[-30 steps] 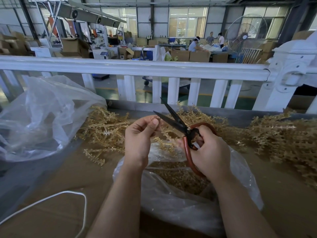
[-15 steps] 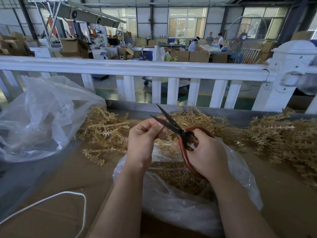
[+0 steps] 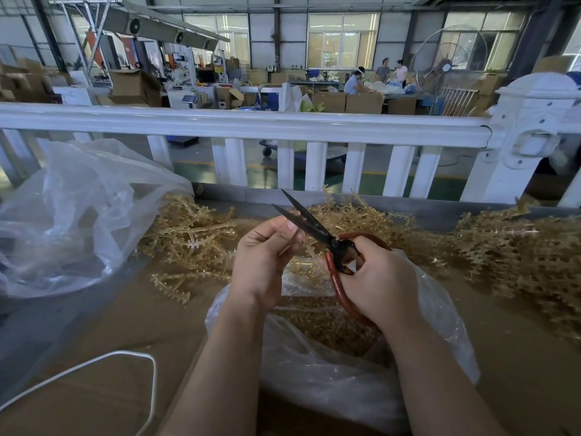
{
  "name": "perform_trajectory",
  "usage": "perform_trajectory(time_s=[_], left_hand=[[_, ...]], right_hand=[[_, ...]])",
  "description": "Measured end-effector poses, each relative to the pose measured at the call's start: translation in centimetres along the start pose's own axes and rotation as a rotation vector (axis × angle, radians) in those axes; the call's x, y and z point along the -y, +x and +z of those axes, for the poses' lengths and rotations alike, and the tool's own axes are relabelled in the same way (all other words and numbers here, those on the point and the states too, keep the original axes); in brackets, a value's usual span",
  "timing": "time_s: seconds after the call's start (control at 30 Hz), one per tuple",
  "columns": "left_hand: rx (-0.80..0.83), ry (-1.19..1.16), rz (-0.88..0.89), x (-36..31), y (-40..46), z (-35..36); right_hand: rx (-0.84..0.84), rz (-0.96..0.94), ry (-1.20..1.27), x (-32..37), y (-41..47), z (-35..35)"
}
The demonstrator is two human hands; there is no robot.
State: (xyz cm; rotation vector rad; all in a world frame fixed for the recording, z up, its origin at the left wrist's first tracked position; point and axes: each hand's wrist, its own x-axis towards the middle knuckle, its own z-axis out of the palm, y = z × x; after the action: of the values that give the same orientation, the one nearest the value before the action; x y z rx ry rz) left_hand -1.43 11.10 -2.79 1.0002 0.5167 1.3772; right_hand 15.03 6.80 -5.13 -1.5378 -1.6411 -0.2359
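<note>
The golden plastic sprig (image 3: 290, 245) sits mid-frame, pinched between the thumb and fingers of the left hand (image 3: 261, 262), above the open clear bag (image 3: 330, 382) of trimmed bits. The right hand (image 3: 380, 287) clenches the red-handled scissors (image 3: 314, 225). Their black blades have narrowed over the last second, so a snip looks under way. Uncut sprigs (image 3: 188, 240) are piled on the surface (image 3: 94, 388) behind.
</note>
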Motion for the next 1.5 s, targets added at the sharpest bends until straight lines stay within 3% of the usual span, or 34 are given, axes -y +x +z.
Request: perform_trajectory(time_s=[0.57,1.07,1.5], left_hand=[[-0.010,0.011,0.086,-0.32,-0.14,0.18],[-0.021,0.017,0.035,-0.59,-0.33,0.25],[-0.030,-0.002,-0.010,-0.66,-0.30,0.25]], right_hand=[[0.004,-0.042,-0.027,0.08,0.17,-0.07],[-0.067,-0.067,0.022,-0.05,0.15,-0.05],[-0.030,-0.063,0.086,-0.16,0.01,0.33]])
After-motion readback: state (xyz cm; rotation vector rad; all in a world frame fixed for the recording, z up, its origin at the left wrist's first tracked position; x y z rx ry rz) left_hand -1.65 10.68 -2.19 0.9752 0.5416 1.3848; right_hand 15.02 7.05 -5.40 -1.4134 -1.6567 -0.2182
